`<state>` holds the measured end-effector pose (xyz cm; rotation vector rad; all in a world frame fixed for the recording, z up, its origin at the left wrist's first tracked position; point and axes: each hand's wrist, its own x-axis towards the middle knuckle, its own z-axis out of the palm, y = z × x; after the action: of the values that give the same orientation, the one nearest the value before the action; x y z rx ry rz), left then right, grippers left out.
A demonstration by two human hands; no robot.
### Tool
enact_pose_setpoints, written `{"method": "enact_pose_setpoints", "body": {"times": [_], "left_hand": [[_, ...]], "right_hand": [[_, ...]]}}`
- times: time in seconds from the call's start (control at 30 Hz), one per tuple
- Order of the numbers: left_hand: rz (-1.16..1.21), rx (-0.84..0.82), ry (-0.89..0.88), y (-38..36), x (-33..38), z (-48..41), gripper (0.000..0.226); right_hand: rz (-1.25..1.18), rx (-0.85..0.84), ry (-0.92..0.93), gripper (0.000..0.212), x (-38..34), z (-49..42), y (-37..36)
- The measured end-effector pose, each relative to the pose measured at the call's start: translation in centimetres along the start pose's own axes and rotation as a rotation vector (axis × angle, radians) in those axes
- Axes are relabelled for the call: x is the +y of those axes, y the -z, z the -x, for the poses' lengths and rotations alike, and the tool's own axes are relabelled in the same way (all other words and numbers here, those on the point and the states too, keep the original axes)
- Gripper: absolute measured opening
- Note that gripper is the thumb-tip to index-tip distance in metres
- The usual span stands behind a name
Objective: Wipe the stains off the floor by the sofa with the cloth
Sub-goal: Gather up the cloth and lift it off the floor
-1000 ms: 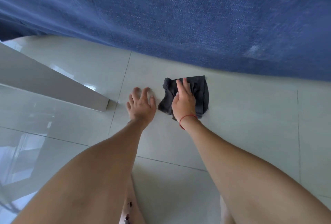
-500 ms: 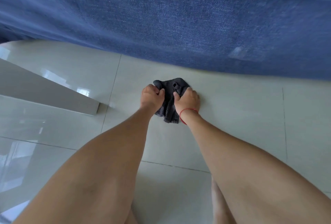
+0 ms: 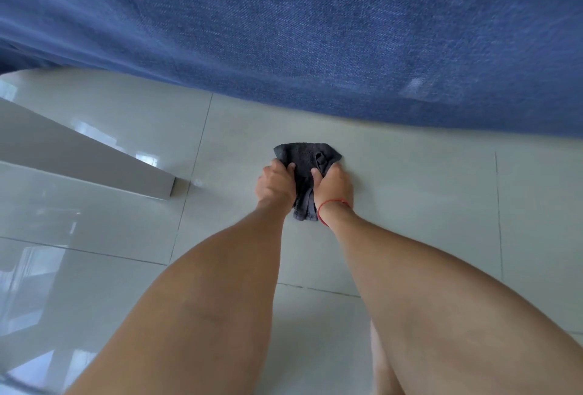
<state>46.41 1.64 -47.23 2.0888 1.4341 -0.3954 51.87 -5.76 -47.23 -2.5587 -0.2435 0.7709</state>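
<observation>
At frame centre, on the pale tiled floor [image 3: 410,205] just below the blue sofa [image 3: 315,41], the left hand [image 3: 273,186] and right hand [image 3: 333,188] each clutch a side of the bunched dark cloth [image 3: 305,161].

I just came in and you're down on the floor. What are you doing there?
A person is bent over the glossy pale tiled floor, just in front of the blue fabric sofa. The left hand and right hand both grip a bunched dark grey cloth and press it onto a tile. No stains are visible around the cloth.
</observation>
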Motion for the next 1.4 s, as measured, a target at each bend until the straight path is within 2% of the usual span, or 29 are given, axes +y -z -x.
{"method": "enact_pose_setpoints", "body": {"times": [0.13, 0.27, 0.37, 0.47, 0.7, 0.83, 0.97, 1.1, 1.2, 1.4], "left_hand": [[-0.083, -0.078, 0.011, -0.4, -0.8, 1.8, 0.047], [-0.231, -0.238, 0.006, -0.3, -3.0, 5.8, 0.045], [-0.241, -0.237, -0.024, 1.8, -4.0, 8.7, 0.044], [-0.070, -0.110, 0.000, 7.2, -3.1, 11.6, 0.045], [0.364, 0.329, -0.073, 25.6, -0.7, 21.0, 0.042], [0.488, 0.523, -0.071, 33.7, -2.9, 27.7, 0.045], [0.490, 0.710, -0.020, 38.4, -8.7, 34.0, 0.040], [0.556, 0.812, 0.092, 40.8, -17.2, 38.7, 0.038], [0.607, 0.871, 0.211, 41.6, -23.4, 42.1, 0.038], [0.590, 0.928, 0.352, 41.1, -31.5, 45.3, 0.037]], "right_hand": [[0.032, -0.113, -0.074, 0.036, 0.8, 1.8, 0.4], [0.129, -0.282, -0.137, 0.038, 2.4, 5.8, 1.6], [0.086, -0.287, -0.132, 0.036, 1.7, 8.8, 3.6], [0.002, -0.200, -0.017, 0.034, -1.7, 11.7, 7.2], [-0.152, 0.016, 0.425, 0.043, -14.3, 21.7, 19.2], [-0.206, 0.037, 0.603, 0.044, -19.7, 29.1, 22.6], [-0.189, -0.033, 0.747, 0.044, -23.5, 36.8, 21.6], [-0.148, -0.134, 0.912, 0.051, -26.2, 44.7, 18.7], [-0.127, -0.225, 1.021, 0.048, -28.1, 50.0, 15.5], [-0.088, -0.363, 1.070, 0.047, -30.0, 56.0, 8.8]]}}
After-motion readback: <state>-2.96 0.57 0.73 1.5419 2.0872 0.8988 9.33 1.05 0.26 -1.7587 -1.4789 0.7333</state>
